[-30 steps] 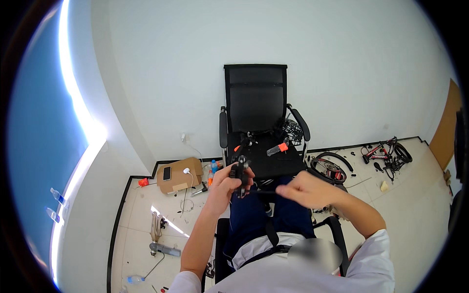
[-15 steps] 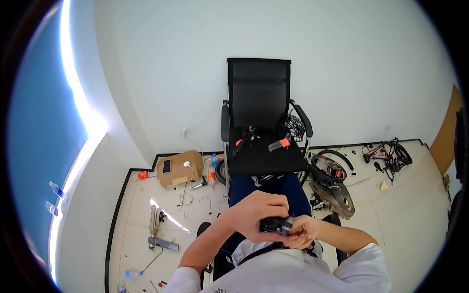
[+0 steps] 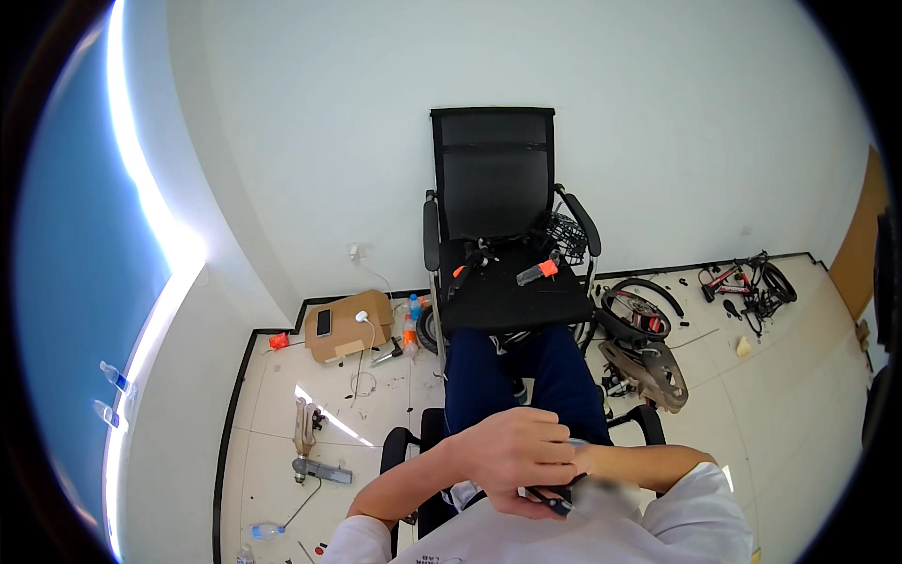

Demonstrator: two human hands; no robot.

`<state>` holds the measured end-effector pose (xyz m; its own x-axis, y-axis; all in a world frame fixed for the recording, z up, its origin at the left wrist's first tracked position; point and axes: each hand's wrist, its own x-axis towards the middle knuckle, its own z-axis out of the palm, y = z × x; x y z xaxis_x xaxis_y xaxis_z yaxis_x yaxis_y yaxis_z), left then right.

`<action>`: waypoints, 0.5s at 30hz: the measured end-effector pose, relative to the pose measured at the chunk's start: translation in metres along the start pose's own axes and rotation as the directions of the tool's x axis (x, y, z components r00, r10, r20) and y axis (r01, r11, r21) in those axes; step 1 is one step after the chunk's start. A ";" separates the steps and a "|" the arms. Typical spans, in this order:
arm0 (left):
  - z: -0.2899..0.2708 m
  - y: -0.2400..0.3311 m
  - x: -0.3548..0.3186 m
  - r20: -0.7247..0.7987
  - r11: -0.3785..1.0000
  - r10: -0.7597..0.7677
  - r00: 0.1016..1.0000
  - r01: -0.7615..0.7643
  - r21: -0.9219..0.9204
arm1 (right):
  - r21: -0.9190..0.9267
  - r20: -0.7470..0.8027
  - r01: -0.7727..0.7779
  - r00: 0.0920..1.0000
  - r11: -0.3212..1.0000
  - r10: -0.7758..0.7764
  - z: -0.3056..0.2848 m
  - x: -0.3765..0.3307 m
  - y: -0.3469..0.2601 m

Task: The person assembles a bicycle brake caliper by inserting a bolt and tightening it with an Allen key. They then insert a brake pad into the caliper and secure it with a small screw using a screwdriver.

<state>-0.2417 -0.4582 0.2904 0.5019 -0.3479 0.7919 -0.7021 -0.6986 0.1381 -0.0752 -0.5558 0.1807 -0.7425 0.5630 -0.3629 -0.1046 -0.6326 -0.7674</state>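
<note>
I sit with my blue-trousered legs (image 3: pixel 512 376) stretched toward a black chair (image 3: pixel 493 179). My left hand (image 3: pixel 512 449) is curled close to my chest, its fingers closed over a small dark object (image 3: pixel 552 501) that peeks out just below it. My right hand (image 3: pixel 575 462) is tucked under the left one and almost wholly hidden; only its wrist and forearm show, coming in from the right. Whether its fingers also grip the dark object I cannot tell.
An orange-handled tool (image 3: pixel 538 271) and black parts lie on the chair seat. A cardboard box (image 3: pixel 349 327) with a phone and bottles (image 3: pixel 412 329) stand at the left. Wheels (image 3: pixel 639 310), a grey plate (image 3: pixel 648 371), red-black parts (image 3: pixel 742 277) and a metal bracket (image 3: pixel 306 442) lie on the tiled floor.
Both hands have drawn back from the chair seat to my chest, bringing the small dark object along. The left hand now covers the right.
</note>
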 end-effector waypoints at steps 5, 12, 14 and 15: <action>-0.004 -0.001 0.001 -0.020 0.995 0.061 0.998 -0.059 0.084 | -0.383 -0.100 0.161 0.972 0.910 -0.214 0.011 -0.004 -0.013; 0.001 -0.030 -0.023 -0.024 0.995 -0.095 0.995 0.095 0.012 | -0.420 -0.232 0.060 0.958 0.906 -0.171 -0.002 -0.008 -0.009; 0.002 -0.031 -0.022 -0.014 0.993 -0.105 0.994 0.106 0.050 | -0.807 -0.002 0.295 0.865 0.512 -0.502 0.003 -0.012 -0.019; 0.003 -0.031 -0.023 -0.011 0.991 -0.113 0.994 0.113 0.067 | -0.900 0.163 0.366 0.786 0.236 -0.596 0.006 -0.014 -0.028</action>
<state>-0.2302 -0.4305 0.2658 0.5724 -0.2601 0.7776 -0.6053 -0.7738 0.1868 -0.0652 -0.5494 0.2100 -0.6297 0.7327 0.2581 0.2996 0.5356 -0.7896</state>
